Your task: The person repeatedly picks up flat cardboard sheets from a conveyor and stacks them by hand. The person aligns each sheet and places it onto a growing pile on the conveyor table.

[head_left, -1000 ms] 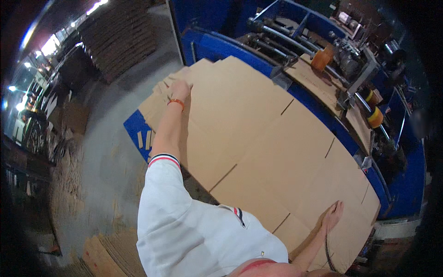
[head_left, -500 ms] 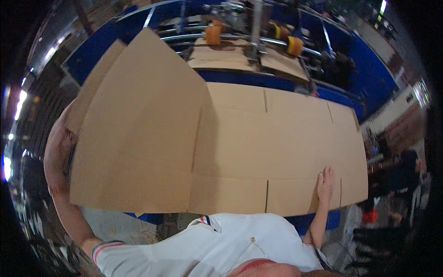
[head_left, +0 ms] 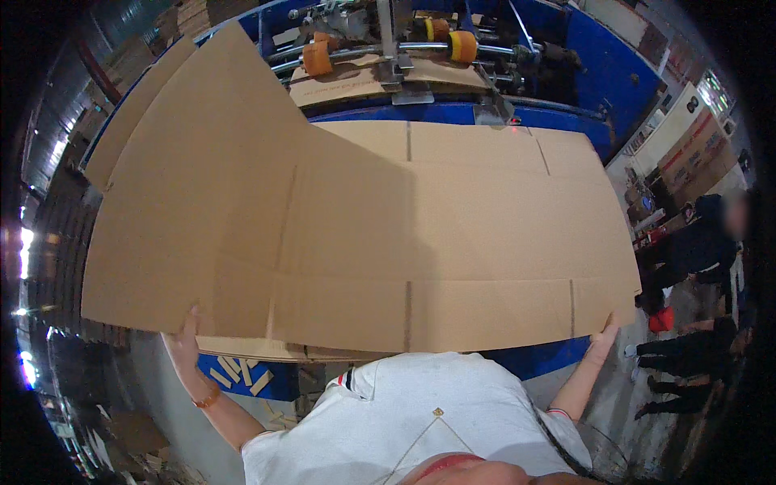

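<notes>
A wide sheet of brown corrugated cardboard [head_left: 356, 218], creased and slotted, stretches out in front of me. Its left panel [head_left: 194, 162] is raised toward the far left, with another layer showing along that side. At the near left edge, my left hand [head_left: 184, 335] is closed on the cardboard sheet, thumb on top and the other fingers hidden beneath. My right hand [head_left: 605, 333] grips the near right corner in the same way, its fingers mostly covered by the board. More cardboard layers [head_left: 259, 348] show under the near edge.
Beyond the sheet stands a blue machine [head_left: 598, 73] with metal shafts and orange rollers [head_left: 317, 58]; cardboard [head_left: 347, 81] lies under them. Cardboard offcuts [head_left: 242, 372] lie on a blue surface at the lower left. To the right are people in dark clothes [head_left: 687, 250].
My left hand has come from the far left side down to the near edge. My right hand has moved from the sheet's surface to its near right corner. The view has shifted.
</notes>
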A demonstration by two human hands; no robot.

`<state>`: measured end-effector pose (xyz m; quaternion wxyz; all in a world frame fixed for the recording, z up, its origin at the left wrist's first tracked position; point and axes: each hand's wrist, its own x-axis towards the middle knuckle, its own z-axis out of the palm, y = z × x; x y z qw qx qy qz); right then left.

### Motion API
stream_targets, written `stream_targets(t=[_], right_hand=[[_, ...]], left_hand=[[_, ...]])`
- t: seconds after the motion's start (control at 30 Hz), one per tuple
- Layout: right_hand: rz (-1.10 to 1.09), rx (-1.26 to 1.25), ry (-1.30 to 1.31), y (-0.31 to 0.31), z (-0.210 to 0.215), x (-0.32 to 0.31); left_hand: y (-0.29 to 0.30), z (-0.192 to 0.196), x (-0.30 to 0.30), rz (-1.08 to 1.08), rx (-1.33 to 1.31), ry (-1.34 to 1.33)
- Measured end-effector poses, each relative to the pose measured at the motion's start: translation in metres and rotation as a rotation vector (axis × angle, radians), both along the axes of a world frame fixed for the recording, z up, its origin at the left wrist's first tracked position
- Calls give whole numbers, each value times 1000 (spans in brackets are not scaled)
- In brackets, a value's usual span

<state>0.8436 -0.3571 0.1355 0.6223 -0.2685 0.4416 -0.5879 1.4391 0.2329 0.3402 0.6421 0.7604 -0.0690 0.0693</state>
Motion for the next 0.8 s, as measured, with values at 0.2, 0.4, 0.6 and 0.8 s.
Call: stream_targets(t=[0.2, 0.4, 0.6, 0.8], right_hand=[[-339, -59, -16, 126, 79, 149], [-148, -807, 660, 134, 43, 195], [231, -1286, 696, 55, 76, 237], [580, -1452, 1303, 110, 92, 263]], left_hand=[[6, -56, 58, 156, 204, -226], [-52, -73, 28, 56, 235, -303], [-137, -54, -29, -360, 426, -817], [-183, -115, -67, -824, 811, -730]])
